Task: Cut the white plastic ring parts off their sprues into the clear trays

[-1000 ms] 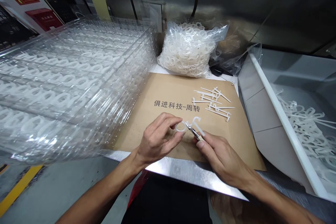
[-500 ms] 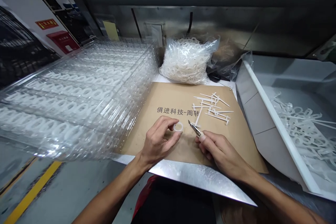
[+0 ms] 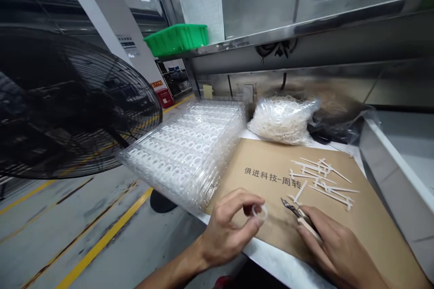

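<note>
Care before force at the bench

From where I stand, the bulkiest thing is the stack of clear trays, lined with rows of white rings. Beside it lies the cardboard sheet, with a clear bag of pale parts behind.

Both hands are full. The right hand is wrapped around a pair of cutters; I can't tell whether the blades are parted. Their nose leans towards the left hand, so I'd angle it away from those fingers.

Farther over lies a pile of white strips, and one loose strip sits close by the cutter nose. Best to leave it room.

Smallest is the white ring, pinched between the left thumb and fingers above the sheet's near edge, apart from the cutters. It looks thin; I'd grip only hard enough to avoid bending it.
</note>
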